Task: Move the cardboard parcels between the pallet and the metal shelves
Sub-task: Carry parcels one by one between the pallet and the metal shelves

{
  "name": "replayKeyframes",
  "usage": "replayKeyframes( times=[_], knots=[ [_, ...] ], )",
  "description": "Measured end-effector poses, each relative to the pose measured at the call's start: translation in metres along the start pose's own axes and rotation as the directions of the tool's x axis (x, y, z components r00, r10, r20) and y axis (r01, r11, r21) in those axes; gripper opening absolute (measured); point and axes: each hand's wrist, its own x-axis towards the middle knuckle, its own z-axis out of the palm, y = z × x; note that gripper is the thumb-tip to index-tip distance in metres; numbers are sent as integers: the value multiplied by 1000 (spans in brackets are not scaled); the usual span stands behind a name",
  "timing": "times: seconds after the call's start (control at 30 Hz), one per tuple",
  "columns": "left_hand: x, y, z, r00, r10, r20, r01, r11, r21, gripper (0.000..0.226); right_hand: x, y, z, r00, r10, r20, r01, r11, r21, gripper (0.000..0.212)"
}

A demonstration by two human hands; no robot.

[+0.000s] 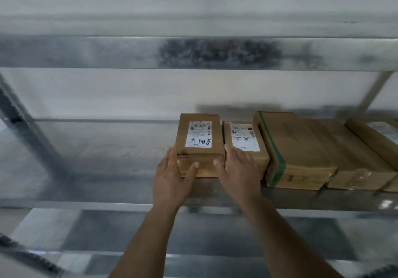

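Note:
A small cardboard parcel (200, 135) with a white label and handwritten characters lies on the metal shelf (97, 148). My left hand (172, 178) touches its left front corner, thumb on the front face, fingers straight. My right hand (237, 172) lies at its right front corner, thumb on the front face, fingers resting over the neighbouring labelled parcel (245, 140). Further right stand a larger parcel with green tape (297, 148) and two more parcels (355, 159), side by side.
An upper shelf beam (193, 52) runs across above the parcels. A slanted upright (28, 122) stands at the left and another upright (374, 92) at the right. A lower shelf level (193, 245) shows beneath my forearms. The shelf left of the parcels is bare metal.

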Motion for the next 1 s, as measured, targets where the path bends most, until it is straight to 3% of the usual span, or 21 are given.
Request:
replayKeyframes(
  times=[0.2, 0.3, 0.37, 0.47, 0.57, 0.7, 0.83, 0.9, 1.0],
  knots=[
    [42, -33, 6, 964, -168, 205, 182, 982, -52, 76, 21, -16, 24, 990, 132, 46, -128, 988, -82, 58],
    [54, -40, 7, 951, -161, 263, 210, 962, -173, 50, 23, -24, 33, 986, 153, 60, -145, 981, -130, 56],
    [59, -45, 5, 954, -174, 246, 224, 955, -192, 42, 23, -31, 35, 988, 155, 23, -152, 983, -105, 53],
    [63, -56, -8, 947, -281, 154, 298, 948, -108, 63, 20, -42, 36, 985, 171, -27, -170, 985, 26, 49],
    [58, -67, -20, 932, -329, 154, 337, 941, -29, 64, 16, -50, 35, 980, 195, -30, -189, 973, 134, 45],
    [50, -74, -29, 923, -314, 221, 332, 942, -45, 66, 12, -52, 38, 965, 247, 82, -260, 932, 253, 50],
    [36, -76, -38, 907, -314, 280, 358, 926, -123, 73, 3, -50, 34, 929, 232, 289, -356, 777, 520, 55],
    [25, -75, -41, 898, -309, 313, 377, 907, -186, 69, -4, -48, 30, 908, 181, 378, -383, 727, 570, 52],
    [8, -71, -49, 913, -233, 335, 342, 885, -315, 53, -21, -48, 22, 901, 128, 415, -364, 744, 560, 54]
  ],
)
